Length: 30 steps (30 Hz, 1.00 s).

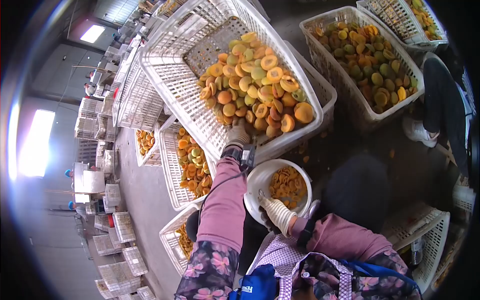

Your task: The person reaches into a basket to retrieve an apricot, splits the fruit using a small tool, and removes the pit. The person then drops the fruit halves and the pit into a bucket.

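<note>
A white plastic crate (182, 95) stands tilted in front of me, with halved and whole yellow-orange apricots (250, 82) heaped towards its near end. My left hand (237, 135), in a light knit glove, reaches over the crate's near side into the fruit; its fingertips are partly hidden among the apricots. Below the crate is a white bucket (253, 177) holding small orange-brown pieces (288, 186) that look like fruit pits. At the bucket's near left rim is my right hand (277, 212), also gloved, with its fingers drawn together; whether something small is between them I cannot make out.
More crates of cut fruit stand at the right (305, 37) and left (172, 175). Another person's shoe (420, 132) and dark-trousered leg are at far right. Stacked crates (92, 117) line the hall at left. A crate (435, 245) with a clear bottle (416, 251) is at lower right.
</note>
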{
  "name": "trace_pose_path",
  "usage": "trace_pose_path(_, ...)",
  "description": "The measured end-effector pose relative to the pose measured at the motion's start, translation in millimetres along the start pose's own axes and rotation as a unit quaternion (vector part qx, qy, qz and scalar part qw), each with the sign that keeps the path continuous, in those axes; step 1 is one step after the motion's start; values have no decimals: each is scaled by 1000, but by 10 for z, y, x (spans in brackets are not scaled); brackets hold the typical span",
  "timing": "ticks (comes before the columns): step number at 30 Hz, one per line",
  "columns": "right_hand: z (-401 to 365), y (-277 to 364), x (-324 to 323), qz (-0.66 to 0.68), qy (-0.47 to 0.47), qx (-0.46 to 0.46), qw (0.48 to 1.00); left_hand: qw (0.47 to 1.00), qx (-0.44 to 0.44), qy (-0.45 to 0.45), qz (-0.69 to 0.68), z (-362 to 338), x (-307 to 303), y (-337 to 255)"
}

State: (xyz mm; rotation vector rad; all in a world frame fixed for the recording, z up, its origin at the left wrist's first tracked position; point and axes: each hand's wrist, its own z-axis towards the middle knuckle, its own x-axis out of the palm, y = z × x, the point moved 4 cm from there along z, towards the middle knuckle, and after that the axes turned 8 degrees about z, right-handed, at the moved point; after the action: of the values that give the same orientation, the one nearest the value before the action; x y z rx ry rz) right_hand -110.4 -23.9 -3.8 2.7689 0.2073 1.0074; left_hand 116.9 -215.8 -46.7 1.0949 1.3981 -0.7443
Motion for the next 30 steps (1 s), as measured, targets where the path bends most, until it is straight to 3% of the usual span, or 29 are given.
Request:
trace_pose_path(3,-62,99,40,-27,-7,-7,1000,994,35,-4,100,64,42,16)
trace_pose_path(7,-21,126,0,-19,-4,-47,999,995,-5,94,30,-77,-128,4)
trace_pose_path(9,24,145,-50,-3,-2,-66,998,997,9,70,-19,-153,131,189)
trace_pose_path(10,70,191,-98,9,-14,-149,989,972,106,-9,-210,-242,366,265)
trace_pose_path(11,69,254,-131,21,-26,-231,972,896,196,-87,-390,-421,442,309)
trace_pose_path(12,-58,376,-107,-2,-26,-264,964,818,90,-3,-569,-838,-13,92)
trace_pose_path(13,-205,465,-49,14,-6,-283,959,683,-38,33,-728,-1303,-524,-150)
trace_pose_path(14,-206,522,-58,-61,-16,-300,952,812,27,-14,-583,-1550,-677,-248)
trace_pose_path(15,-202,526,-67,-136,-25,-315,939,904,92,-59,-413,-1754,-767,-350)
trace_pose_path(16,-100,446,-91,-138,-25,-312,940,713,43,8,-700,-1894,-740,-421)
trace_pose_path(17,33,418,-120,-158,-43,-381,910,432,-9,71,-899,-1999,-709,-529)
trace_pose_path(18,23,431,-110,-176,-61,-448,875,540,-7,18,-841,-2075,-747,-561)
trace_pose_path(19,31,387,-143,-177,-61,-446,875,640,-5,-35,-767,-2140,-791,-580)
trace_pose_path(20,-29,384,-138,-217,-59,-433,873,640,-7,-36,-767,-2170,-814,-613)
trace_pose_path(22,-98,375,-123,-254,-55,-416,871,376,-170,50,-910,-2210,-706,-673)
trace_pose_path(25,90,276,-191,-211,-28,-380,900,372,-179,33,-910,-2246,-698,-773)
trace_pose_path(26,97,250,-191,-208,-29,-381,900,413,-135,15,-901,-2235,-694,-771)
trace_pose_path(27,77,248,-171,-194,-13,-425,884,415,-134,18,-900,-2229,-662,-769)
trace_pose_path(29,-84,340,-171,-178,1,-467,866,430,-33,-6,-902,-2204,-692,-780)
trace_pose_path(30,-264,407,-148,-121,79,-314,938,483,6,-21,-875,-2179,-712,-781)
